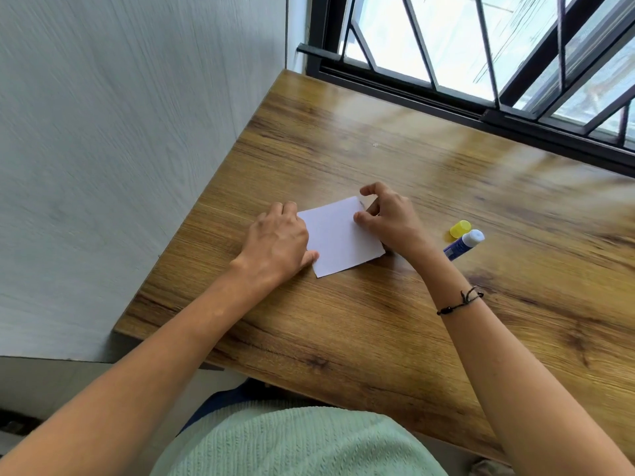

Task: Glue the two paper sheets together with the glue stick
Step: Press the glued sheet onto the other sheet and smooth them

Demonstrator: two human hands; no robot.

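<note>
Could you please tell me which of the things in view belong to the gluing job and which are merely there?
Belong to the job:
white paper, under both hands
left hand
right hand
glue stick, uncapped, lying on the table
yellow cap, beside the stick

Merely there:
wooden table
window grille
black wrist cord

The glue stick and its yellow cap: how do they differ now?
The glue stick is long, blue and white, and lies on its side; the yellow cap is short and stands off the stick, just beyond it. Both rest on the table, right of the paper.
</note>
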